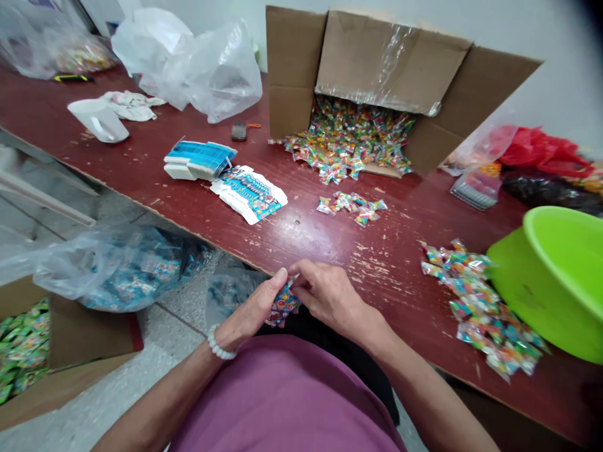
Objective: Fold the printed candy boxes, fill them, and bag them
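Purple shirt [287,395], packet [285,302] aslant, axis part-hidden

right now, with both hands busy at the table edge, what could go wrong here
The printed packet between the left hand and right hand could slip toward the lap, being past the table's near edge. If the green basin shifts, it might scatter the small clear packets beside it.
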The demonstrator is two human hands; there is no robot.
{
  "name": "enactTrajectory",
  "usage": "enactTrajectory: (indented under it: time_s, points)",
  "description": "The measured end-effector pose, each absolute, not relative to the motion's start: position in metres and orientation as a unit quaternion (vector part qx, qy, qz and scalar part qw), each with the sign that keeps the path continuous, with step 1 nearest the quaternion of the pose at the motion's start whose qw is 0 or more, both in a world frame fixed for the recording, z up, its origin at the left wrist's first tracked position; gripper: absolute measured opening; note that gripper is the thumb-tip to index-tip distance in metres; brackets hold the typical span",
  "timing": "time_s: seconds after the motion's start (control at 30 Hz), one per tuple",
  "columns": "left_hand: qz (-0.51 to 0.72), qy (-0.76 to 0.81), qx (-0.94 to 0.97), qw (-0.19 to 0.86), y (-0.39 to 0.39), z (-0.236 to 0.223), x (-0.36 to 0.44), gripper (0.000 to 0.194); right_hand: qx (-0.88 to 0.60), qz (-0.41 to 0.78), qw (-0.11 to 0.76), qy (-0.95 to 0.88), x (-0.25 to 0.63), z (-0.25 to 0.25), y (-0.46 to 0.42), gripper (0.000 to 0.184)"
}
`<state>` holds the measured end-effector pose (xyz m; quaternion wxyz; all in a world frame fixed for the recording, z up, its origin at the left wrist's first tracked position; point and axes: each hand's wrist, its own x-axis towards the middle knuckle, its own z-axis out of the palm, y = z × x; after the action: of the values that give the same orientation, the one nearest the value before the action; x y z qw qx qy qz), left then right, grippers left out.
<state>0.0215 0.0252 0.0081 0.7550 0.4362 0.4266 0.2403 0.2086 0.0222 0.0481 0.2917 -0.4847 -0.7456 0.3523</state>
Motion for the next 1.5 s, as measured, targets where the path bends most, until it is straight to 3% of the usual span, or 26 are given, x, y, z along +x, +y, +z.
enactTrajectory:
  time_s: [0.1,0.17,0.3,0.47,0.77,1.17,1.37,1.5]
  points:
    - [0.273,0.446,0.373,0.766,0.024,0.008,0.029,0.068,-0.483,0.466,0.399,-0.625,0.218,0.047,0.027,0.015]
    - [0.296,0.438,0.355,0.771,0.023,0.01,0.03,0.063,-0.516,0.478,0.446,-0.554,0.224,0.042,0.029,0.022]
    - [0.344,0.425,0.332,0.769,0.022,0.015,0.031,0.055,-0.505,0.577,0.418,-0.487,0.22,0.027,0.027,0.039]
    - [0.371,0.423,0.345,0.751,0.021,0.016,0.036,0.045,-0.457,0.633,0.433,-0.451,0.203,0.021,0.019,0.033]
    - [0.394,0.433,0.319,0.745,0.02,0.017,0.039,0.049,-0.435,0.654,0.439,-0.437,0.203,0.021,0.017,0.032]
    - [0.394,0.43,0.334,0.741,0.014,0.012,0.038,0.05,-0.415,0.647,0.418,-0.484,0.2,0.017,0.019,0.031]
    - [0.361,0.395,0.296,0.791,0.016,0.011,0.036,0.057,-0.441,0.497,0.426,-0.614,0.204,0.019,0.022,0.018]
    - [0.343,0.384,0.235,0.825,0.021,0.014,0.034,0.059,-0.414,0.41,0.421,-0.695,0.203,0.024,0.017,0.02]
